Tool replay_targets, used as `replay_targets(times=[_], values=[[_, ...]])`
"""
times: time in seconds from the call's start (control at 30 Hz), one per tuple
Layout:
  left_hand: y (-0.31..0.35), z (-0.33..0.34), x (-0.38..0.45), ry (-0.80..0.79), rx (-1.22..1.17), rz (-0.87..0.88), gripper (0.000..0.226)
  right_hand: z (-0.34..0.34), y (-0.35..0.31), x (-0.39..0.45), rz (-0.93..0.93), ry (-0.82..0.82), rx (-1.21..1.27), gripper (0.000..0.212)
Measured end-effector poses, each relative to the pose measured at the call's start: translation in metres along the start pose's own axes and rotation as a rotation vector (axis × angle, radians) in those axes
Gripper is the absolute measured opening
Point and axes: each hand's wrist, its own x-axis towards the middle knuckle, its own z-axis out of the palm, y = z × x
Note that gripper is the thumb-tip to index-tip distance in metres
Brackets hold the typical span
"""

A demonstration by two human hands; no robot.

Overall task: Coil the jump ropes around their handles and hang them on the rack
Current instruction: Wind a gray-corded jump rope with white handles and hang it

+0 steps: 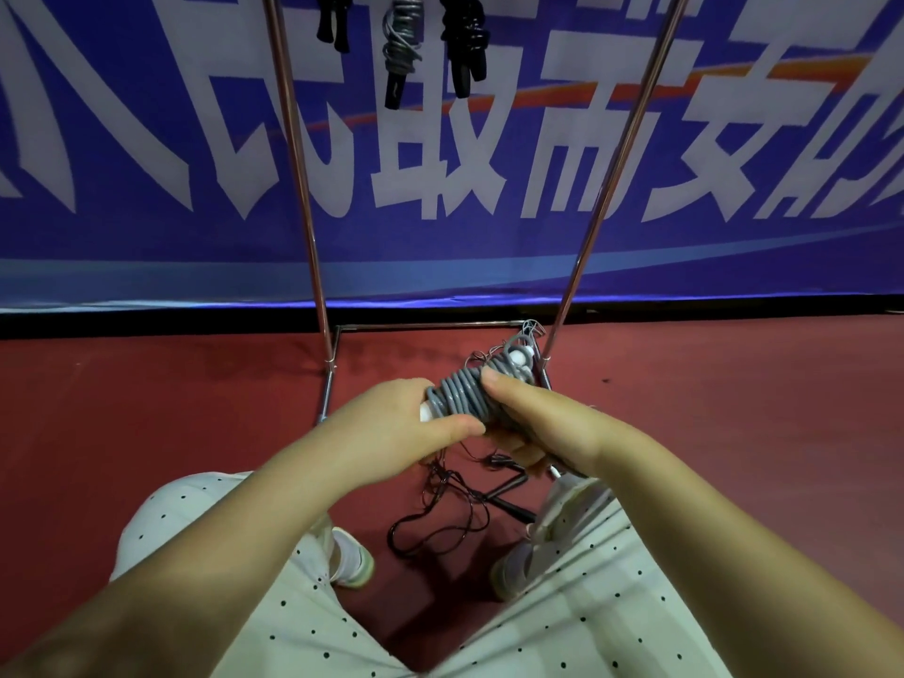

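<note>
Hands (pixel 391 423) grip grey coil (pixel 462 396) before rack (pixel 298 178).

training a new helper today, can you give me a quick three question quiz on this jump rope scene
1. True or false: the grey jump rope held in both hands is already wound around its white handles.
2. How many rope bundles hang on the rack at the top of the view? A) one B) three C) five
3. Fill in: a loose black rope lies on the red ____ between the person's shoes.

Key
1. True. The left hand and right hand both grip the coiled bundle.
2. B, two black and one grey.
3. floor.
</note>
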Motion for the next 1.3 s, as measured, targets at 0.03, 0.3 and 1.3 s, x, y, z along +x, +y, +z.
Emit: replay_targets(times=[0.03, 0.3, 1.3], values=[[-0.003, 0.001, 0.0, 0.042, 0.07, 0.005, 0.034, -0.001, 0.001, 0.001, 0.021, -0.024, 0.022, 0.057], [-0.012, 0.009, 0.005, 0.016, -0.16, 0.188, 0.048, -0.004, -0.004, 0.005, 0.113, -0.086, 0.036, 0.071], [-0.027, 0.005, 0.006, 0.08, -1.024, -0.122, 0.021, -0.017, 0.013, -0.023, -0.477, 0.483, -0.168, 0.016]])
